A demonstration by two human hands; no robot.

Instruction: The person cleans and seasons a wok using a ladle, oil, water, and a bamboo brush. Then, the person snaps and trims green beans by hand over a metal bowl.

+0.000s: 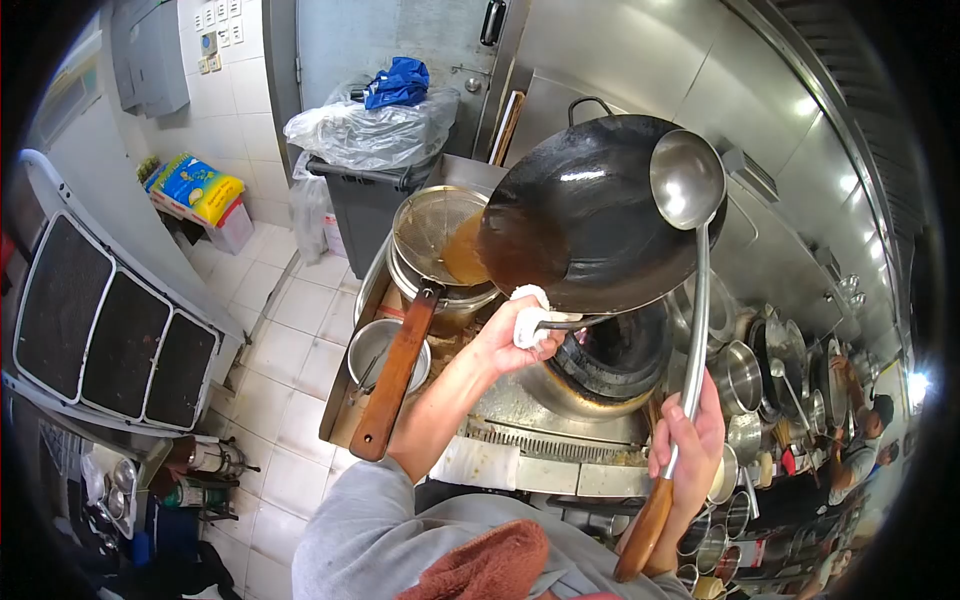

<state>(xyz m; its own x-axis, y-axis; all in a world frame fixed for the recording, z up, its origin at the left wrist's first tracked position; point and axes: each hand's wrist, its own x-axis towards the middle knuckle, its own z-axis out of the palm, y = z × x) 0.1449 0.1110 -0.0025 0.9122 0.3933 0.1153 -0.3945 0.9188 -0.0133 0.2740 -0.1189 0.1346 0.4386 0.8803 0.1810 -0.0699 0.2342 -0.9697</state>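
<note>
My left hand [492, 338] is closed around a white cloth [530, 318] on the handle of a black wok [600, 220]. The wok is lifted and tilted to the left, and brown liquid [463, 250] runs off its rim into a round mesh strainer [415, 225] with a wooden handle. That strainer rests over a metal pot [400, 275], whose contents are mostly hidden. In my right hand [693, 437], fingers wrapped, is a long steel ladle [688, 178] with a wooden grip; its bowl is up near the wok's right rim.
Below the wok sits a dark burner ring [625, 355] on the steel stove. A smaller metal pot [405, 352] stands left of it. A grey bin [370, 215] with plastic bags is behind. Stacked pots [738, 375] and another person [855, 460] are at the right.
</note>
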